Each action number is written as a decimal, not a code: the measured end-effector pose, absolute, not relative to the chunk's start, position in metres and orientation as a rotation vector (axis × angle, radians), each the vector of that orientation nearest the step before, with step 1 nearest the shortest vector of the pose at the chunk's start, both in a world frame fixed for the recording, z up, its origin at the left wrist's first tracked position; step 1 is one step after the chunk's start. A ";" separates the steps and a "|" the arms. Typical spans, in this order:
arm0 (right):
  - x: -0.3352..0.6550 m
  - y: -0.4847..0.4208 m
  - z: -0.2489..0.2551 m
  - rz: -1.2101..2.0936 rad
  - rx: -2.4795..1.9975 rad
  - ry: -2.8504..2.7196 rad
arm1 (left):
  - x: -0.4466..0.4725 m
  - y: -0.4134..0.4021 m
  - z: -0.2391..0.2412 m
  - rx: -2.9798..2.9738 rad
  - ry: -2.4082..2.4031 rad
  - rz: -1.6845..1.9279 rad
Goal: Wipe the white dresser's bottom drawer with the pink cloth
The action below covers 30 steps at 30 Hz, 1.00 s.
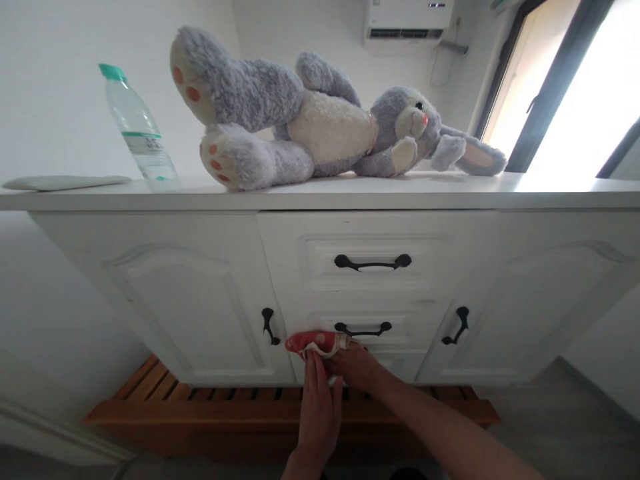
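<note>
A red cloth with pale spots and a whitish edge (320,342) is bunched in front of the middle drawers of a white cabinet (240,267). My right hand (353,365) comes in from the lower right and is closed on the cloth, its fingers partly hidden by the folds. From below reaches my left hand (320,400), fingers stretched out and lying together, thumb apart. Its fingertips touch the cloth's lower edge. Just above the cloth's right part is a black drawer handle (363,330).
A grey plush rabbit (330,127) lies on the cabinet top (380,200). Left of it stands a clear bottle with a green cap (137,130), beside a flat pale object (65,182). A slatted wooden bench (240,410) is below. Black handles (457,325) stick out from the cabinet doors.
</note>
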State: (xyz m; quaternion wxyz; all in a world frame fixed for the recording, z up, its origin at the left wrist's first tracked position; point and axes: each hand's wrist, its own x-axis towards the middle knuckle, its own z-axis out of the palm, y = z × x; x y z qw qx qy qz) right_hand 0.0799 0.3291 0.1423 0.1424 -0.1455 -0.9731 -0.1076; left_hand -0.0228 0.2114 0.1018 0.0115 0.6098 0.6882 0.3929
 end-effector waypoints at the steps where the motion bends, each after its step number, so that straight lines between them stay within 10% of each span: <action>1: 0.075 0.328 0.144 -0.294 -0.405 -2.795 | -0.026 0.210 0.102 1.885 2.149 1.229; 30: 0.155 0.308 0.241 -0.165 -0.707 -2.517 | 0.037 0.243 0.239 2.198 2.126 1.233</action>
